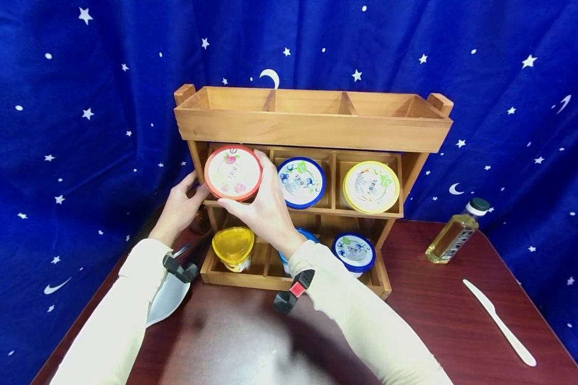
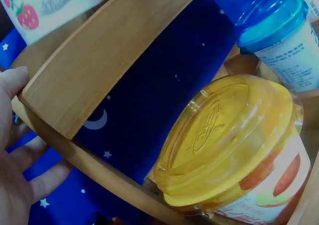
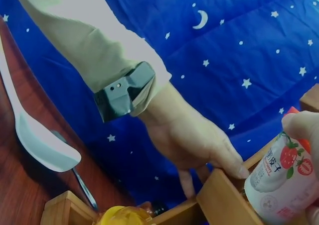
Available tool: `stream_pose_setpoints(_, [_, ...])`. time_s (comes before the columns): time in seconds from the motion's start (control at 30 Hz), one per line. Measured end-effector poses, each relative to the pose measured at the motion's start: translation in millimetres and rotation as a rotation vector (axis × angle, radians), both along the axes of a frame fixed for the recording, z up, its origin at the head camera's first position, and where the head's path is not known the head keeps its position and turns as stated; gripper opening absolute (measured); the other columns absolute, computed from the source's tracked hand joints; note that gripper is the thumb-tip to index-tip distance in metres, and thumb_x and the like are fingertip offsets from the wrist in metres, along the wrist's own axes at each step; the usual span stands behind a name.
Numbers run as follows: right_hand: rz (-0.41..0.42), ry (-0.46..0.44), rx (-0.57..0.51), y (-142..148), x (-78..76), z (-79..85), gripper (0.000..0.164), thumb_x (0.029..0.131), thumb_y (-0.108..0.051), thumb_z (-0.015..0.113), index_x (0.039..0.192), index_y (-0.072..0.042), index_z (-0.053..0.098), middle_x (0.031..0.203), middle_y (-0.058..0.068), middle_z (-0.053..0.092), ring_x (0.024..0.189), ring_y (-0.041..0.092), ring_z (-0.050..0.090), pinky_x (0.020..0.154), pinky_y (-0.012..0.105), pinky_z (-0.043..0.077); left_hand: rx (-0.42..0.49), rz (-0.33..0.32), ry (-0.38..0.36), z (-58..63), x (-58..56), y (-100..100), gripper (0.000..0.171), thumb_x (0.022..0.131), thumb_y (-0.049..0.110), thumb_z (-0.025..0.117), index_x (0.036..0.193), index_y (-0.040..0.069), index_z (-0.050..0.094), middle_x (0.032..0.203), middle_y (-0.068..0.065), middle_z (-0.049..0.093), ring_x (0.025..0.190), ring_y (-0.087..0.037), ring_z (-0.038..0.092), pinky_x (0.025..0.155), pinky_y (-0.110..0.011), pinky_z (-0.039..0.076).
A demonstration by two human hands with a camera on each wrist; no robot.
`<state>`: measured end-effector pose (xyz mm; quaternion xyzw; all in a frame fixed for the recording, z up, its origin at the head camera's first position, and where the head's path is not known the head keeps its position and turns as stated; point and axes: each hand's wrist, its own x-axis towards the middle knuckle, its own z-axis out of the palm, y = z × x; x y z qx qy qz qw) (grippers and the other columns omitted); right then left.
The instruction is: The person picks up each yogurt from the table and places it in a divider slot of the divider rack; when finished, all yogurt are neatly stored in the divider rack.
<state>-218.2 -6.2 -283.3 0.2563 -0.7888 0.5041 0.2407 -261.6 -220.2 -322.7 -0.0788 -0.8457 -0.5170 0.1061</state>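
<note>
My right hand [image 1: 270, 208] grips a strawberry-printed cup with a red lid [image 1: 233, 174] at the left compartment of the middle tier of a wooden rack [image 1: 313, 128]. The cup's lid faces the head camera, tilted forward. At the rack's left side, my left hand [image 1: 178, 208] holds the wooden frame, thumb on the tray's corner and fingers outside it, as the left wrist view shows. Beside the red-lidded cup stand a blueberry cup [image 1: 301, 183] and a yellow-lidded cup [image 1: 371, 187]. Below sits a cup with a clear yellow domed lid [image 2: 224, 140].
On the bottom tier are a light-blue-lidded cup [image 2: 279, 31], partly hidden by my right arm in the head view, and a dark-blue-lidded cup [image 1: 354, 252]. An oil bottle [image 1: 455, 235] and white knife [image 1: 498, 321] lie right. A white ladle [image 3: 45, 140] lies left.
</note>
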Motion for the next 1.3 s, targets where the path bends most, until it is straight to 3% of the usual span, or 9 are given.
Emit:
stream_pose_setpoints(0.6, [-0.071, -0.008, 0.093, -12.6, -17.7, -14.5, 0.107, 0.075, -0.028, 0.087, 0.152, 0.003, 0.019, 0.15, 0.021, 0.035, 0.137, 0.029, 0.039, 0.118, 0.036, 0.031, 0.036, -0.019, 0.013, 0.2, -2.8, 2.6, 0.062, 0.101, 0.038, 0.054, 0.155, 0.015, 0.032, 0.154, -0.016, 0.04, 0.13, -0.033, 0.05, 0.107, -0.049, 0.043])
stream_pose_setpoints(1.3, [-0.053, -0.074, 0.149, -13.0, -12.5, -16.7, 0.11, 0.078, -0.025, 0.085, 0.154, 0.001, 0.01, 0.156, 0.022, 0.025, 0.143, 0.032, 0.032, 0.119, 0.038, 0.029, 0.02, -0.006, -0.002, -1.2, -2.1, 0.9, 0.062, 0.101, 0.037, 0.053, 0.155, 0.014, 0.032, 0.155, -0.015, 0.04, 0.132, -0.035, 0.049, 0.108, -0.05, 0.042])
